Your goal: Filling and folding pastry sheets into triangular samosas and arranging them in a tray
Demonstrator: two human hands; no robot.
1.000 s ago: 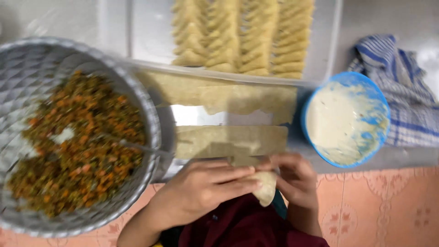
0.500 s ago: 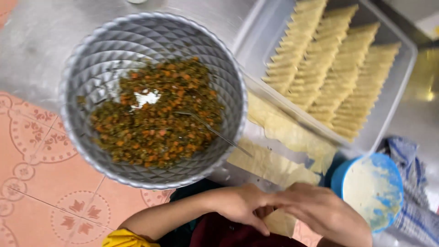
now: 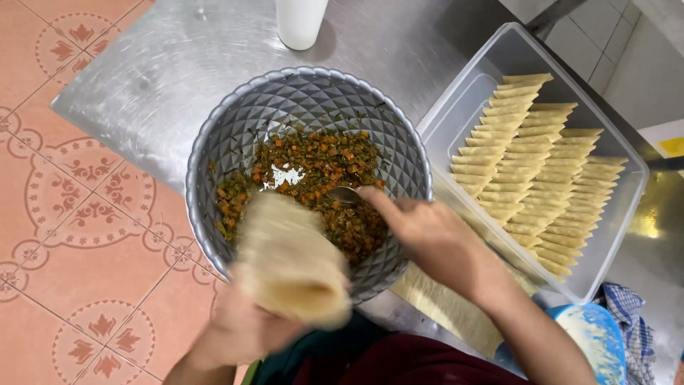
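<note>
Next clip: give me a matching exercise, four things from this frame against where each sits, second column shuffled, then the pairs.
Things:
1. pastry cone
2. spoon
3. folded pastries
4. checked cloth

Places:
A. in rows in the clear tray
B. bottom right corner, by the blue bowl
C. in the left hand
D. in the filling, at the right hand

Pairs: 1-C, 2-D, 3-A, 4-B

Bright, even light; soft glare on the steel table (image 3: 142,78); the near pastry cone (image 3: 288,260) is motion-blurred.
</note>
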